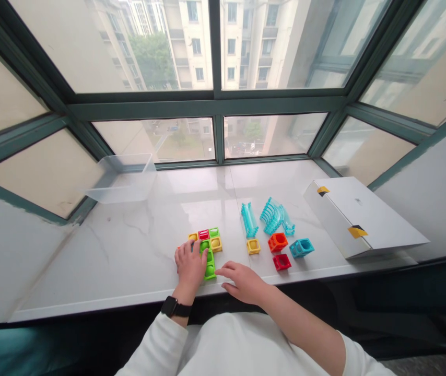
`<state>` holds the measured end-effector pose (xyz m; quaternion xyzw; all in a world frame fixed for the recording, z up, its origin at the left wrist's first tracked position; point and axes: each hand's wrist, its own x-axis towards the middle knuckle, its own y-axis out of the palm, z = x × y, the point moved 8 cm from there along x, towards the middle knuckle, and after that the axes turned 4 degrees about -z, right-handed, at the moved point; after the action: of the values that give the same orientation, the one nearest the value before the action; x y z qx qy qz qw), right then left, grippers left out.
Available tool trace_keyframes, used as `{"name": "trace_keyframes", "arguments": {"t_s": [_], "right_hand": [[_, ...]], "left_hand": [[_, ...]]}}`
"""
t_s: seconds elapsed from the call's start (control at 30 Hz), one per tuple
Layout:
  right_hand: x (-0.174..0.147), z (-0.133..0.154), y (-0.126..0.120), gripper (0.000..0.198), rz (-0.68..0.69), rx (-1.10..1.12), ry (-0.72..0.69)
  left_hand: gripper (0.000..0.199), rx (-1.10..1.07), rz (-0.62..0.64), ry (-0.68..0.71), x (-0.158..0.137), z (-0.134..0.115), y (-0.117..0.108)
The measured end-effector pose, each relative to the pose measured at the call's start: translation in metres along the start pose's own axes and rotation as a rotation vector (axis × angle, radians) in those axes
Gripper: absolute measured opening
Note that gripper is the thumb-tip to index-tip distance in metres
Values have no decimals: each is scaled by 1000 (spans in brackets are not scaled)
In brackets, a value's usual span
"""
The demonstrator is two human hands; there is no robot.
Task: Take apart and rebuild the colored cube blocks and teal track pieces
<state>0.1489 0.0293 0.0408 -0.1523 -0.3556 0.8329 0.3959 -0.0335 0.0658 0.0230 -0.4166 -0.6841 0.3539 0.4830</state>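
A group of joined toy blocks stands near the front edge of the white sill. Its back row shows a red block point(203, 234) and a light green block point(214, 232), with a yellow block point(216, 244) before them. Bright green blocks point(210, 270) run toward me. My left hand point(190, 265) lies over the group's left side, fingers spread and slightly bent, covering some blocks; bits of orange and red peek out beside it. Open and empty, my right hand point(244, 282) points its index finger at the nearest green block, its tip at or very near the block's side.
Loose at right are a yellow block point(253, 246), an orange block point(278, 242), a red block point(282, 262) and a blue block point(302, 247). Behind them lie clear blue track pieces point(249, 220). A clear tub point(125, 194) stands back left, a white box point(367, 216) right. Windows enclose the sill.
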Motion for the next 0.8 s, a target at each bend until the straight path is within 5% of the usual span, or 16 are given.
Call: {"name": "trace_keyframes", "arguments": {"t_s": [0.13, 0.3, 0.63, 0.8], "right_hand": [[6, -2, 19, 52, 61, -64, 24], [9, -11, 23, 36, 25, -85, 60], [-13, -45, -9, 22, -158, -53, 217], [-29, -49, -36, 15, -305, 201, 286]], "left_hand": [[37, 36, 5, 5, 0, -3, 0], [36, 0, 24, 19, -1, -2, 1], [36, 5, 41, 43, 1, 3, 4], [36, -51, 62, 55, -1, 5, -1]]}}
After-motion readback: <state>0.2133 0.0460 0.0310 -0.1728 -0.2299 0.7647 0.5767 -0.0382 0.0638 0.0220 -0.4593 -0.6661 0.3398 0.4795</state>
